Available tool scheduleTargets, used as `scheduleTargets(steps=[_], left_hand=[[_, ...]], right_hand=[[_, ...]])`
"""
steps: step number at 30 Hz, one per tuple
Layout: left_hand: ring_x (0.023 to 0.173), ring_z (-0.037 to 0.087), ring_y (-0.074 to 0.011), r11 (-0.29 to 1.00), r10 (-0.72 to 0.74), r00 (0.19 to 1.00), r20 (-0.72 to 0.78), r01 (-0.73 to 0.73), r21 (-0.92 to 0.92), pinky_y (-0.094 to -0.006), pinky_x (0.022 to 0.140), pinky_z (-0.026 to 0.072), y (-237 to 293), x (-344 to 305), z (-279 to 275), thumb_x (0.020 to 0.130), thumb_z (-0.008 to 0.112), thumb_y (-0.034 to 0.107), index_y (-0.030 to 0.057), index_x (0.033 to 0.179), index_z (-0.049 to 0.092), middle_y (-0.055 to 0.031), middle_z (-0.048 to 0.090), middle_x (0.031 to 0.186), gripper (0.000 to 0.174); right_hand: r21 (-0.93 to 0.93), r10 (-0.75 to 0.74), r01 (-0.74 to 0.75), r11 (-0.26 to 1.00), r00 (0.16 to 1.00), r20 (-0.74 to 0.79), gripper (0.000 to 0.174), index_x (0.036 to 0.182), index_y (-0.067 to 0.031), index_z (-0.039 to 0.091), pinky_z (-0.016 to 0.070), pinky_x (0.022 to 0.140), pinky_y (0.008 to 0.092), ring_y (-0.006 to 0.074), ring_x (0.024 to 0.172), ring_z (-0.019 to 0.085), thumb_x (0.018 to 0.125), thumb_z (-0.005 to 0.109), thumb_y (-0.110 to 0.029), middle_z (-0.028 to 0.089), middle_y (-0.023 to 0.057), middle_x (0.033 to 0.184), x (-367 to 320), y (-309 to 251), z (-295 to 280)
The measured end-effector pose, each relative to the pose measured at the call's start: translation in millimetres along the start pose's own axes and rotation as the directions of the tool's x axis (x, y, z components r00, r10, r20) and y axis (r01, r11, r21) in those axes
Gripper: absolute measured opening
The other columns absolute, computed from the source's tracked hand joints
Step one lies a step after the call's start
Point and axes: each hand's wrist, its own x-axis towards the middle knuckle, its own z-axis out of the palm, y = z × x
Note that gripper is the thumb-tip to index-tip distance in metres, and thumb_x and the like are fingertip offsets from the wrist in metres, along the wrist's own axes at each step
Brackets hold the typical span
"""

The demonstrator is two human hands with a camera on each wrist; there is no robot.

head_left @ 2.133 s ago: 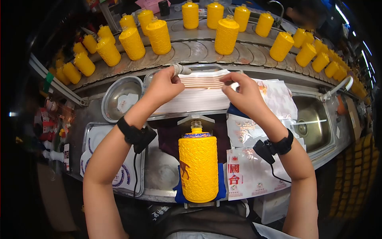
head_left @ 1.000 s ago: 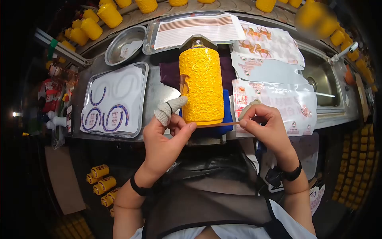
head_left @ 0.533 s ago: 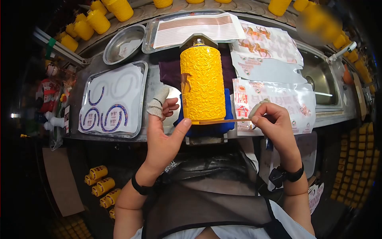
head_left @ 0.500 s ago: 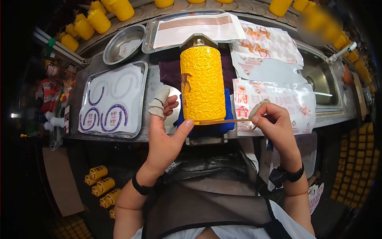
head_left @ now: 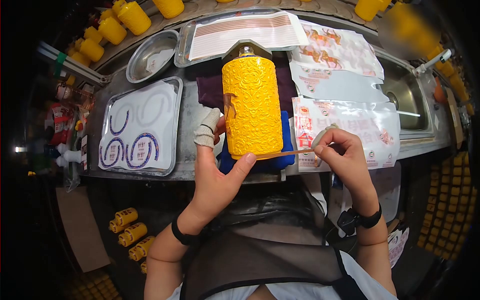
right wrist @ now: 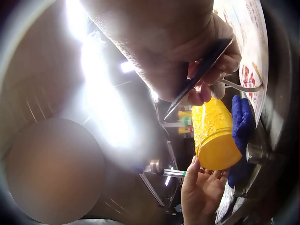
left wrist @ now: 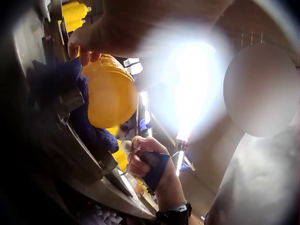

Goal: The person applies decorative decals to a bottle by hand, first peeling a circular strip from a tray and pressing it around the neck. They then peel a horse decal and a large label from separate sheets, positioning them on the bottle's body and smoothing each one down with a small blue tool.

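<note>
A yellow embossed bottle (head_left: pixel 252 107) lies on a blue cloth (head_left: pixel 288 131), neck away from the person. My left hand (head_left: pixel 215 175) grips its lower left side, thumb at the base edge on one end of a thin brown strip (head_left: pixel 289 153); a cloth cover wraps its index finger. The strip runs rightward along the base to my right hand (head_left: pixel 350 160), which pinches the other end between thumb and index finger. In the left wrist view, a dark flat piece (left wrist: pixel 154 168) lies in the right hand, below the bottle's round base (left wrist: pixel 112 98).
Left are a tray (head_left: pixel 176 127) of curved blue decals and a metal bowl (head_left: pixel 134 62). Behind the bottle is a striped sheet (head_left: pixel 240 35). Printed sheets (head_left: pixel 345 135) lie right, beside a sink (head_left: pixel 405 102). Yellow bottles (head_left: pixel 134 17) line the back.
The hands came from the striped sheet to the bottle's base with a strip. Since half a second ago, the left fingers have closed in against the bottle's side, and the thumb has shifted slightly right.
</note>
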Motion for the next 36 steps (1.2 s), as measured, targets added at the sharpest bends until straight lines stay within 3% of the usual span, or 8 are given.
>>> scheduleTargets(steps=[5,8,11,13,16,25,31,36], left_hand=[[0.128,0.047,-0.0248,0.996,0.008,0.999,-0.038,-0.005,0.086,-0.0386,0.109,0.0353,0,-9,-17,0.084,0.072,0.010,-0.0042,0.142,0.038,-0.0173,0.047,0.137,0.068],[0.124,0.049,-0.0272,0.958,0.208,0.978,-0.005,-0.203,0.203,-0.0384,0.108,0.0371,15,-16,-22,0.081,0.073,0.008,-0.0045,0.135,0.047,-0.0168,0.045,0.137,0.061],[0.121,0.051,-0.0366,0.779,0.423,0.892,0.158,-0.447,0.439,-0.0493,0.103,0.0373,27,-14,-20,0.073,0.079,0.016,0.0052,0.096,0.073,-0.0163,0.049,0.131,0.026],[0.125,0.046,-0.0379,0.674,0.418,0.859,0.296,-0.512,0.533,-0.0483,0.106,0.0353,28,-12,-22,0.075,0.077,0.016,0.0056,0.100,0.072,-0.0166,0.046,0.133,0.028],[0.122,0.051,-0.0352,0.647,0.408,0.879,0.248,-0.470,0.600,-0.0541,0.103,0.0326,29,-10,-19,0.069,0.080,0.019,0.0121,0.093,0.075,-0.0130,0.053,0.127,0.026],[0.120,0.051,-0.0372,0.601,0.408,0.870,0.277,-0.484,0.636,-0.0526,0.104,0.0334,33,-11,-26,0.070,0.078,0.017,0.0102,0.097,0.073,-0.0141,0.051,0.129,0.028],[0.112,0.058,-0.0334,0.468,0.554,0.741,0.380,-0.654,0.594,-0.0554,0.104,0.0331,34,8,-12,0.065,0.081,0.017,0.0132,0.087,0.071,-0.0098,0.058,0.120,0.024],[0.102,0.059,-0.0207,0.379,0.611,0.661,0.437,-0.728,0.571,-0.0472,0.098,0.0382,34,22,13,0.067,0.069,0.020,0.0154,0.070,0.058,-0.0010,0.062,0.104,0.012]], right_hand=[[-0.011,0.005,-0.005,1.000,1.000,0.006,0.008,0.078,-0.0011,0.064,0.0436,0.063,0.0200,0.0037,0.072,0.055,0.084,0.066,-0.007,0.062,-0.0007,0.078,2,2,1],[-0.014,0.017,-0.017,1.000,1.000,0.002,0.008,0.078,-0.0011,0.064,0.0437,0.063,0.0207,0.0044,0.072,0.056,0.084,0.066,-0.007,0.062,-0.0007,0.077,1,4,1],[-0.017,0.022,-0.022,1.000,1.000,0.008,0.008,0.078,-0.0011,0.064,0.0436,0.064,0.0215,0.0052,0.072,0.055,0.083,0.066,-0.007,0.062,-0.0006,0.078,2,6,3],[-0.031,0.016,-0.015,0.999,1.000,0.007,0.008,0.078,-0.0010,0.064,0.0435,0.063,0.0219,0.0056,0.072,0.056,0.083,0.066,-0.007,0.062,-0.0003,0.078,4,7,4],[-0.070,0.005,-0.006,0.998,1.000,-0.009,0.008,0.077,-0.0008,0.064,0.0432,0.063,0.0224,0.0062,0.072,0.055,0.082,0.067,-0.007,0.062,0.0004,0.078,3,9,3],[-0.258,-0.063,0.047,0.965,0.997,-0.052,0.011,0.076,-0.0013,0.063,0.0405,0.059,0.0246,0.0077,0.067,0.050,0.081,0.069,-0.010,0.060,0.0028,0.076,9,13,12],[-0.314,-0.078,0.065,0.947,0.997,-0.027,0.010,0.078,-0.0010,0.063,0.0414,0.062,0.0213,0.0053,0.071,0.053,0.083,0.069,-0.008,0.061,0.0008,0.079,10,17,12],[-0.317,-0.107,0.083,0.945,0.992,-0.060,0.012,0.076,-0.0011,0.065,0.0407,0.059,0.0275,0.0109,0.065,0.050,0.078,0.071,-0.011,0.060,0.0049,0.074,11,19,16]])
